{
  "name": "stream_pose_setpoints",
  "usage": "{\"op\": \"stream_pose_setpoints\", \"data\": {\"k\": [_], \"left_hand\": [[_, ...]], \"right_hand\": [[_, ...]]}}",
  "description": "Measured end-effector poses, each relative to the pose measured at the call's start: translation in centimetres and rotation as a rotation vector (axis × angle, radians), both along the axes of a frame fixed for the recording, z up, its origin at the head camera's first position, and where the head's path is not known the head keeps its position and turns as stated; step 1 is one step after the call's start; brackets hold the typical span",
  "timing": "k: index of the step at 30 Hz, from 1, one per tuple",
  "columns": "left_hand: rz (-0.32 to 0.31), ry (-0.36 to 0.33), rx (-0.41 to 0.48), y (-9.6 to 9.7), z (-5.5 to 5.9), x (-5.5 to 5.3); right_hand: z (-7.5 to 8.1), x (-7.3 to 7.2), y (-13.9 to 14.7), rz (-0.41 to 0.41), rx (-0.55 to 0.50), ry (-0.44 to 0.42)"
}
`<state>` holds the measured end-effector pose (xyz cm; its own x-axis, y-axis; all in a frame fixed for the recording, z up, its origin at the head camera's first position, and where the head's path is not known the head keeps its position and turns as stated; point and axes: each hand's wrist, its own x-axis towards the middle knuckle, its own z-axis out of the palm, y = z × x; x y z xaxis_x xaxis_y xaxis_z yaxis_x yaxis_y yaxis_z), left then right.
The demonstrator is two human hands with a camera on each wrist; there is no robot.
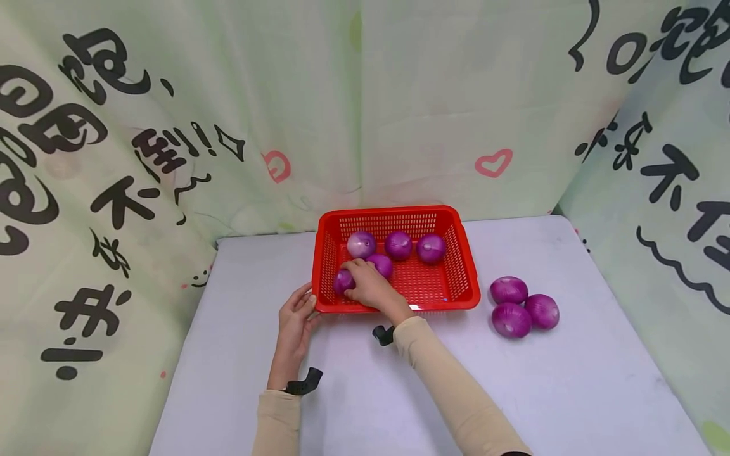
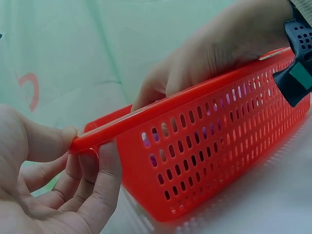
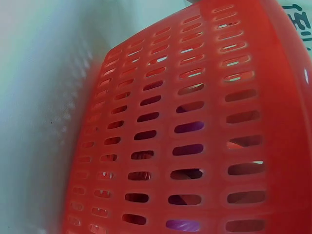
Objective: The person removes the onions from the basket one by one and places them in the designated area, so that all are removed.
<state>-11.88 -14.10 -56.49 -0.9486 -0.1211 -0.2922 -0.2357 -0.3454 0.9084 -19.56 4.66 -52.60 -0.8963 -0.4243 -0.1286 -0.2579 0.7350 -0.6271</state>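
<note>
A red plastic basket [image 1: 410, 212] with slotted walls stands on the table. My left hand [image 1: 295, 326] pinches its rim at the near left corner; in the left wrist view the thumb lies on top of the rim and the fingers [image 2: 108, 180] curl beneath. My right hand [image 1: 373, 288] reaches over the near wall and grips a purple onion [image 1: 342, 280] in the near left part of the basket. Another onion [image 1: 381, 265] lies just beyond that hand. Along the far side is a row of three onions [image 1: 398, 245]. In the right wrist view the basket wall [image 3: 161, 126] hides the right hand's fingers.
Three more onions [image 1: 511, 320] lie clustered on the white table [image 1: 365, 392], right of the basket. A pale green curtain [image 1: 410, 114] with black writing and hearts hangs close behind the table and along both sides.
</note>
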Motion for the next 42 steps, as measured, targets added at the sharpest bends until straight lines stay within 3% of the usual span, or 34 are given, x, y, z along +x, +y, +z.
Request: {"op": "stream_pose_setpoints", "data": {"k": [7, 16, 35, 42], "left_hand": [[0.004, -0.001, -0.004, 0.0, -0.2, 0.1], [0.0, 0.004, 0.0, 0.0, -0.1, -0.1], [0.008, -0.011, 0.002, -0.1, -0.1, 0.2], [0.004, 0.002, 0.038, -0.1, 0.0, 0.1]], "right_hand": [[-0.1, 0.2, 0.1, -0.038, -0.026, -0.023], [0.1, 0.5, 0.9, -0.05, -0.047, 0.027], [0.8, 4.0, 5.4, -0.222, -0.233, 0.139], [0.9, 4.8, 6.9, -0.338, -0.351, 0.154]]}}
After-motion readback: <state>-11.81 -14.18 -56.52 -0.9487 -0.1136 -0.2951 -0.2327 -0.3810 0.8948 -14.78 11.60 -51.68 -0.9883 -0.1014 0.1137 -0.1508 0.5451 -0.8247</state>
